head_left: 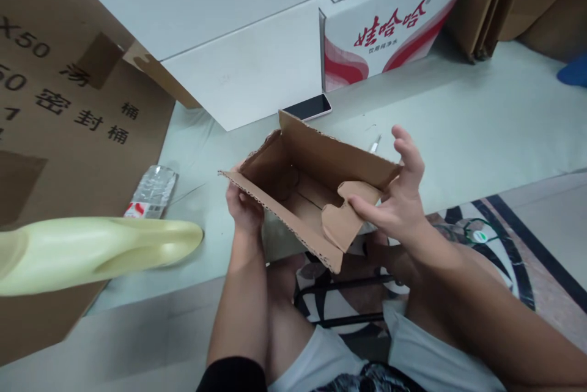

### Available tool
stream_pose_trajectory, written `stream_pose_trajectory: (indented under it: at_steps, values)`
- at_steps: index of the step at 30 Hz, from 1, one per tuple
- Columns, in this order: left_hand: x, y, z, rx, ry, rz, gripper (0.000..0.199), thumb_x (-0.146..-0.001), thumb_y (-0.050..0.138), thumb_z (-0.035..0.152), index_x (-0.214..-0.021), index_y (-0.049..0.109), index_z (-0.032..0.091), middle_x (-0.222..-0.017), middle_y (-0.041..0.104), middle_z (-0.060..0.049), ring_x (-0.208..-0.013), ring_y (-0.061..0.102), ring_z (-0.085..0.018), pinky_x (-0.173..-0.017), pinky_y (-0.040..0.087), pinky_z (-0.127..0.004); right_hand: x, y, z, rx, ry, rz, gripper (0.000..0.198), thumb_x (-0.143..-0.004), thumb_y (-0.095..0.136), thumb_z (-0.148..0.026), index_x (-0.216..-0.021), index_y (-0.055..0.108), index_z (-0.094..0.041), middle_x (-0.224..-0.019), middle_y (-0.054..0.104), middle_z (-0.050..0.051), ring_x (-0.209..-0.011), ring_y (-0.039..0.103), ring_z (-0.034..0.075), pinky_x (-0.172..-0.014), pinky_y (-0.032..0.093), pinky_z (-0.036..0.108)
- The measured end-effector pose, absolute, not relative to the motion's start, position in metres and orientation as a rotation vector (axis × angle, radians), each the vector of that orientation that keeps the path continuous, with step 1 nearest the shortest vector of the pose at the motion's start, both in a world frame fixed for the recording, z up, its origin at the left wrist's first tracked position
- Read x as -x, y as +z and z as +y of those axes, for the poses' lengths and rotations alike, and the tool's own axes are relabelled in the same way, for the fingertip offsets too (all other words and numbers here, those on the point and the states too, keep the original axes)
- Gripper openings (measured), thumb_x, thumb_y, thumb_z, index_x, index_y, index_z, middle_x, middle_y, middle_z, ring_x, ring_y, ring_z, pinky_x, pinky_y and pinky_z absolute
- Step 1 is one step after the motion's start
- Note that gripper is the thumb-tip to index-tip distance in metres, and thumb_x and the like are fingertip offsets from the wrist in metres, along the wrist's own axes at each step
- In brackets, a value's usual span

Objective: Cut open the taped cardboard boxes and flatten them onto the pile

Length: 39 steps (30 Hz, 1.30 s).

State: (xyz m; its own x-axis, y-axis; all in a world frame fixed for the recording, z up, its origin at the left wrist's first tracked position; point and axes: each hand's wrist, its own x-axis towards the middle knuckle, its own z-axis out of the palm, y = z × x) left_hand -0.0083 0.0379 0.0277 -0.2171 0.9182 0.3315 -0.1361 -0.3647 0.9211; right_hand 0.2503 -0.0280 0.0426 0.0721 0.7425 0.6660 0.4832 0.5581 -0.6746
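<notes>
1. An open-topped brown corrugated cardboard box (307, 211) is held between the person's two hands, in front of the knees, tilted so its inside shows.
2. The left hand (247, 211) is closed around the box's left corner; some of its fingers are hidden behind the cardboard.
3. The right hand (401, 202) grips the right end, its thumb pressed on a notched cardboard flap (346, 214) and its index finger raised away from the wall.
4. Beyond the box, on the pale green desk (499, 117), lie a dark-screened phone (309, 107) and a slim white tool (375, 144), the latter near the right hand.
5. A white carton with red waves (389, 37) reads "娃哈哈" in red, with "饮用纯净水" in smaller letters beneath and a barcode on its upper face.
6. A large brown carton (92, 159) at the left bears black print, including "X50 汤" and "密封桶".
7. A clear plastic package (157, 187) has a red-and-white label, too small to read.
</notes>
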Motion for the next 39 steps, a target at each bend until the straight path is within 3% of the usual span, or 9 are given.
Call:
stream_pose_trajectory:
  at_steps: [4,6,11,16,22,27,32,36,39]
  values:
    - [0.013,0.034,0.037,-1.247,1.758,1.009,0.04,-0.08,0.066,0.062,-0.091,0.074,0.024,-0.11,0.075,-0.006,-0.114,0.068,-0.028,-0.111,0.049,-0.047,-0.244,0.038,-0.03,0.955,0.566,-1.581,0.092,-0.092,0.069,-0.035,-0.16,0.008,-0.044,-0.138,0.063,0.007,-0.122,0.066,0.024,-0.101,0.061,0.046]
    - [0.016,0.033,0.037,-1.27,1.765,1.04,0.038,-0.079,0.068,0.06,-0.084,0.072,0.023,-0.108,0.074,-0.006,-0.111,0.068,-0.027,-0.107,0.051,-0.045,-0.242,0.039,-0.029,0.899,0.629,-1.606,0.078,-0.093,0.068,-0.03,-0.156,0.025,-0.04,-0.128,0.071,0.006,-0.113,0.072,0.021,-0.094,0.064,0.04]
    - [0.019,0.024,0.04,-1.303,1.701,1.142,0.046,-0.081,0.071,0.064,-0.096,0.072,0.02,-0.099,0.072,-0.007,-0.094,0.07,-0.023,-0.088,0.057,-0.037,-0.245,0.041,-0.024,0.734,0.564,-1.791,0.037,-0.091,0.07,-0.049,-0.116,0.071,-0.023,-0.12,0.075,0.011,-0.125,0.068,0.029,-0.113,0.054,0.051]
    - [0.026,0.024,0.039,-1.775,1.711,1.261,0.042,-0.094,0.064,0.055,-0.126,0.067,0.028,-0.125,0.068,-0.007,-0.119,0.066,-0.024,-0.106,0.052,-0.042,-0.249,0.044,-0.021,0.647,0.639,-1.823,0.048,-0.102,0.045,-0.057,-0.118,0.073,-0.021,-0.12,0.075,0.012,-0.125,0.067,0.027,-0.117,0.05,0.052]
    - [0.037,0.034,0.029,-2.33,1.47,1.29,0.044,-0.102,0.046,0.053,-0.124,0.074,0.026,-0.142,0.06,-0.011,-0.129,0.059,-0.028,-0.115,0.047,-0.05,-0.241,0.045,-0.027,0.706,0.528,-1.843,0.025,-0.1,0.056,-0.036,-0.113,0.072,-0.022,-0.116,0.075,0.01,-0.119,0.069,0.024,-0.113,0.053,0.048]
    - [0.039,0.034,0.03,-2.234,1.499,1.262,0.042,-0.101,0.05,0.051,-0.12,0.077,0.025,-0.136,0.063,-0.011,-0.127,0.06,-0.028,-0.112,0.048,-0.047,-0.246,0.042,-0.029,0.918,0.595,-1.656,0.047,-0.098,0.052,-0.058,-0.13,0.063,-0.024,-0.13,0.068,0.013,-0.123,0.065,0.027,-0.1,0.058,0.047]
    - [0.048,0.031,0.036,-1.842,1.7,1.422,0.051,-0.094,0.053,0.061,-0.113,0.078,0.021,-0.132,0.063,-0.011,-0.129,0.058,-0.029,-0.118,0.041,-0.048,-0.258,0.03,-0.016,1.324,0.934,-1.46,0.051,-0.103,0.039,-0.061,-0.114,0.069,-0.021,-0.11,0.075,0.009,-0.107,0.07,0.025,-0.099,0.055,0.047]
    - [0.063,0.023,0.042,-1.472,1.723,1.451,0.053,-0.09,0.054,0.064,-0.113,0.074,0.021,-0.135,0.063,-0.011,-0.138,0.051,-0.028,-0.124,0.035,-0.046,-0.255,0.025,-0.013,1.109,1.157,-1.743,0.06,-0.101,0.037,-0.069,-0.117,0.073,-0.023,-0.12,0.075,0.009,-0.119,0.068,0.028,-0.109,0.052,0.051]
    - [0.064,0.013,0.044,-1.326,1.571,1.353,0.058,-0.091,0.046,0.073,-0.105,0.072,0.022,-0.121,0.07,-0.01,-0.132,0.057,-0.029,-0.113,0.048,-0.045,-0.25,0.026,-0.019,0.884,0.931,-1.929,0.059,-0.097,0.048,-0.069,-0.133,0.068,-0.028,-0.147,0.061,0.009,-0.147,0.047,0.031,-0.123,0.036,0.057]
